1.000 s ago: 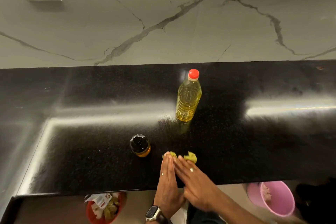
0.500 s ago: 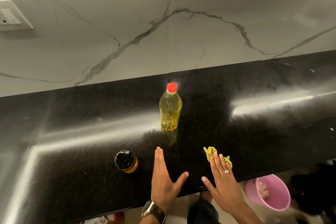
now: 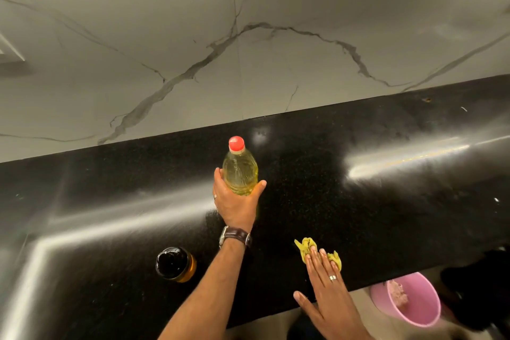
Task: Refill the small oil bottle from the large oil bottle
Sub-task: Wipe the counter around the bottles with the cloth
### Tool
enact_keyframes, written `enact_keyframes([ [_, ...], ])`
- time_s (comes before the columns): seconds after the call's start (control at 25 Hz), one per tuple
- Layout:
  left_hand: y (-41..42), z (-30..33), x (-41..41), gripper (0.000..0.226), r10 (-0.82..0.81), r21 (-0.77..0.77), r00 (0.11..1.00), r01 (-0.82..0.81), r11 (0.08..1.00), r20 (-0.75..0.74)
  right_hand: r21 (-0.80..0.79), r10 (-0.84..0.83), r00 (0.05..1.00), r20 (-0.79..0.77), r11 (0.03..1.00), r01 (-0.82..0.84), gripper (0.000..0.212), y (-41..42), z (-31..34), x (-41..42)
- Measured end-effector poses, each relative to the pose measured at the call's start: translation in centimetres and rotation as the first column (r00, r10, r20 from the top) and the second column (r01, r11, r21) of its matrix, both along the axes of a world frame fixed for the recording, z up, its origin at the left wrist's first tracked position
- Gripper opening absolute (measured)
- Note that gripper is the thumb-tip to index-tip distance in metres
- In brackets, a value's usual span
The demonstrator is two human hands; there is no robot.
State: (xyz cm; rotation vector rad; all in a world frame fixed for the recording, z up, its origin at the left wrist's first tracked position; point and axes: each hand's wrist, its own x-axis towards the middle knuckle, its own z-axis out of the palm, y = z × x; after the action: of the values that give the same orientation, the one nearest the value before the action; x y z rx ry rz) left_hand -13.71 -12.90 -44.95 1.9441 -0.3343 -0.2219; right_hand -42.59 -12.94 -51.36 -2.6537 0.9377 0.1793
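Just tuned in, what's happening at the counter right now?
A person stands at a black counter. Their left hand has its grip around the large oil bottle, which stands upright with its red cap on. The right hand rests flat, fingertips on a yellow-green cloth. The small oil bottle sits untouched, black lid on. No pouring yet.

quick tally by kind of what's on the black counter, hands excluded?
Oil bottles: 2, the large oil bottle with red cap, gripped by the left hand, and the small oil bottle with black lid
Cloths: 1, the yellow cloth under the right hand fingertips
Total: 3
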Motion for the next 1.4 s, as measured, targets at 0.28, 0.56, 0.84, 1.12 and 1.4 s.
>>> enact_keyframes([
  [0.28,2.4,2.8,-3.3,0.075,-0.085,-0.111,0.994,0.092,0.99,0.064,-0.063,0.005,0.998,0.065,0.998,-0.001,0.089,0.1,-0.9,-0.4],
  [0.56,7.8,0.9,-8.6,0.078,-0.234,-0.112,0.971,0.238,0.965,0.051,-0.057,-0.026,0.999,0.025,0.998,0.027,0.089,0.4,-0.6,-0.3],
  [0.84,8.6,0.1,-8.3,0.104,-0.289,-0.048,0.957,0.29,0.956,0.018,-0.098,-0.023,1.0,0.019,0.995,0.024,0.091,0.2,-0.9,-0.5],
  [1.12,16.5,1.6,-12.3,0.089,0.029,-0.143,0.999,-0.031,0.989,-0.015,-0.122,-0.008,1.0,0.011,0.992,0.009,0.091,-0.1,-1.1,-0.3],
  [1.4,21.7,1.0,-4.3,0.118,0.253,0.091,0.966,-0.257,0.962,0.058,-0.157,-0.001,1.0,0.026,0.988,0.005,0.094,0.4,-1.8,0.0],
])
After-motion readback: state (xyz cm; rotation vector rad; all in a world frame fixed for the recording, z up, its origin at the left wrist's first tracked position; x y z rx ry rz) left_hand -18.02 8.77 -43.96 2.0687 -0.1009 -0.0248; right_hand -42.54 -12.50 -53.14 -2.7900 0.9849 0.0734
